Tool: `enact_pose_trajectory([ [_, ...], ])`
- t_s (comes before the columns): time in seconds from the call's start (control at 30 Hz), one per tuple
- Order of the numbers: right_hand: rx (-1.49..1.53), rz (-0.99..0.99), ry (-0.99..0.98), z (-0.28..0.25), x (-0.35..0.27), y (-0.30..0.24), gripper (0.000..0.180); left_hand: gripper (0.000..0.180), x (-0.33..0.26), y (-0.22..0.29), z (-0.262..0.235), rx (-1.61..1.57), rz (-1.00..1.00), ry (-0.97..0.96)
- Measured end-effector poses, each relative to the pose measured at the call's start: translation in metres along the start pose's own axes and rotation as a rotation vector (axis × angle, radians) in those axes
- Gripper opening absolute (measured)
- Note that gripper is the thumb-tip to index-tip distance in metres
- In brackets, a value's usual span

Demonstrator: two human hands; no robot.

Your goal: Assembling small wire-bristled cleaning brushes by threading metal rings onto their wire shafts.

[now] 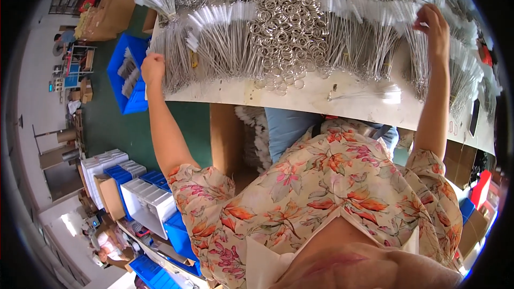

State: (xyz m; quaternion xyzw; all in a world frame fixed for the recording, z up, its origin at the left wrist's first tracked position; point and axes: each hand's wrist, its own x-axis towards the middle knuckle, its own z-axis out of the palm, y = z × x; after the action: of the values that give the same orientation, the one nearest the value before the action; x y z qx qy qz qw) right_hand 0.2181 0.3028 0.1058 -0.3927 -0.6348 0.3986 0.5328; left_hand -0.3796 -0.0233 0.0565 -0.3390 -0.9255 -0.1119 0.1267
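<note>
Blouse: floral blouse [332, 192], right under the camera, just short of the table [300, 99]
Ring pile: metal rings [286, 18] mid-table
Left grip: left hand [152, 69] fisted on wire brushes [176, 61], left of the rings
Right grip: right hand [433, 24] pinching white-tipped brushes [375, 13], right of the rings

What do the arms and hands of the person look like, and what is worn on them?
Both forearms are bare. The left hand and right hand wear no gloves; no watch or ring shows. Short loose sleeves of a cream blouse, printed with orange, pink and green flowers and leaves, end near the elbows.
</note>
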Motion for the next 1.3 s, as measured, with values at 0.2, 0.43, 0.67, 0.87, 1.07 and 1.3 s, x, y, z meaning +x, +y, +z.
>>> enact_pose_trajectory([
  [0.2,-1.149,0.125,-0.013,-0.08,-0.032,0.041,0.032,0.033,-0.016,0.119,-0.027,-0.824,0.013,0.426],
  [0.43,-0.727,0.171,0.035,-0.061,-0.038,0.061,0.025,0.029,-0.042,0.152,0.024,-0.145,0.412,-0.089],
  [0.67,-0.512,0.121,0.156,-0.074,-0.039,0.019,0.025,0.017,-0.029,0.144,0.026,-0.274,0.301,-0.222],
  [0.87,-0.369,-0.116,0.503,-0.147,-0.029,-0.011,0.02,0.02,-0.026,0.152,0.004,-0.532,0.317,0.178],
  [1.07,-0.58,-0.093,0.658,-0.306,-0.039,0.042,0.02,0.029,-0.033,0.193,-0.013,-0.933,0.193,0.112],
  [1.3,-0.921,0.186,0.53,-0.349,-0.02,0.091,0.023,0.027,-0.075,0.252,-0.019,-1.179,0.045,-0.308],
])
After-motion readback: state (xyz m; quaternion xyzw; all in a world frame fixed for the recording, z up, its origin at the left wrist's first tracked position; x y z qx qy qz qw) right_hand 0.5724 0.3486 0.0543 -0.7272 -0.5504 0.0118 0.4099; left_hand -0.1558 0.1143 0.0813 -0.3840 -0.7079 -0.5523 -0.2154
